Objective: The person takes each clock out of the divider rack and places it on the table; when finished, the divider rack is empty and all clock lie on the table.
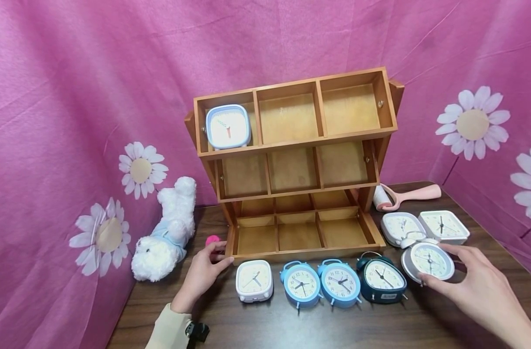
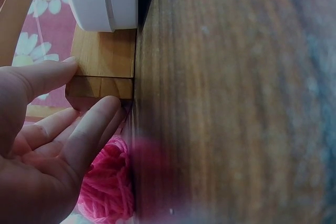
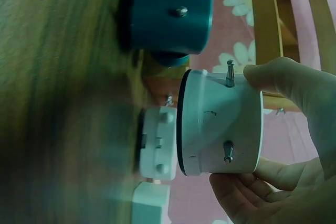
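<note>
My right hand [image 1: 474,276] grips a white round twin-bell alarm clock [image 1: 430,261], thumb on one side and fingers on the other. The right wrist view shows this clock raised off the table, its small metal feet [image 3: 228,151] toward the camera. To its left stands a dark green rounded-triangular alarm clock [image 1: 383,281]. My left hand [image 1: 202,271] holds the lower left front corner of the tiered wooden shelf [image 1: 309,253], with the thumb on the front and fingers at the end face. Close to that corner is a white squarish clock [image 1: 254,281].
Two blue alarm clocks [image 1: 301,284] stand mid-row. Behind my right hand lie two white square clocks [image 1: 444,227] and a pink lint roller [image 1: 415,194]. A blue-rimmed clock [image 1: 228,127] occupies the shelf's top left compartment. Left are a white plush dog [image 1: 167,232] and pink yarn [image 2: 107,187].
</note>
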Demonstrator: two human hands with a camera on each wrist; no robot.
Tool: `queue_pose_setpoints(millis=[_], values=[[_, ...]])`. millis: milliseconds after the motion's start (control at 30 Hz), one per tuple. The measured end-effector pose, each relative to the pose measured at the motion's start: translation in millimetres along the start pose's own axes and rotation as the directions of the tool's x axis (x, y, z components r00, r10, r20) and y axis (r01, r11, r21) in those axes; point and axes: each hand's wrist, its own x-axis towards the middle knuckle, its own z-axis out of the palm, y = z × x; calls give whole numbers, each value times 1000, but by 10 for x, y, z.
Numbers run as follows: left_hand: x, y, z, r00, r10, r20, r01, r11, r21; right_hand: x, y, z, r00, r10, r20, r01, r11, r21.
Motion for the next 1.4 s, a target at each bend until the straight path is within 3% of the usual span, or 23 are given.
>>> queue_pose_setpoints(millis=[467,1400], values=[[7,17,-10,1000,20,-2,-20,1000,7,-71,194,171,998,-7,69,8,1000,-7],[10,13,0,1000,19,1,-19,1000,5,-86,258,152,990,7,141,-3,1000,-26]])
